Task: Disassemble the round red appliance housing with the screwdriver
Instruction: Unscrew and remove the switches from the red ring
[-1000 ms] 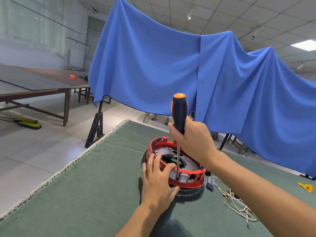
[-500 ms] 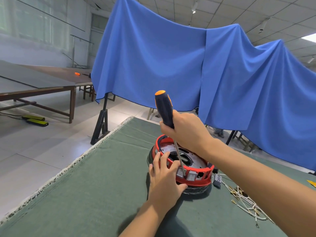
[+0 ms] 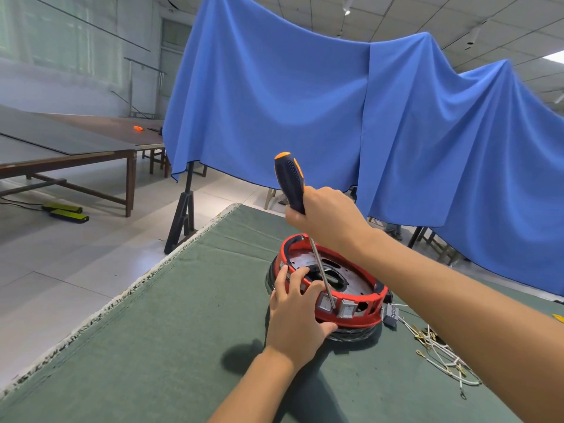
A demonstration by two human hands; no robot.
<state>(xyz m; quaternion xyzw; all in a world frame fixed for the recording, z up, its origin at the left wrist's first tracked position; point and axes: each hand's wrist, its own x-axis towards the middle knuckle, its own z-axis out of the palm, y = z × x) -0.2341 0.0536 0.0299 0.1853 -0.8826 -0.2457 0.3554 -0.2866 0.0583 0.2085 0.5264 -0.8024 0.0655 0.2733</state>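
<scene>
The round red appliance housing (image 3: 360,300) lies flat on the green surface (image 3: 152,331), a red plastic ring with its open side up, sitting on a dark base. Inside it shows a grey metal plate with a dark opening near the middle. On its wall at about 6 o'clock sit two pale rectangular rocker switches. The screwdriver (image 3: 300,215) has a dark blue handle with orange trim and a slim metal shaft; it stands nearly upright, handle tilted toward 11 o'clock, its tip down at the wall between the two switches.
</scene>
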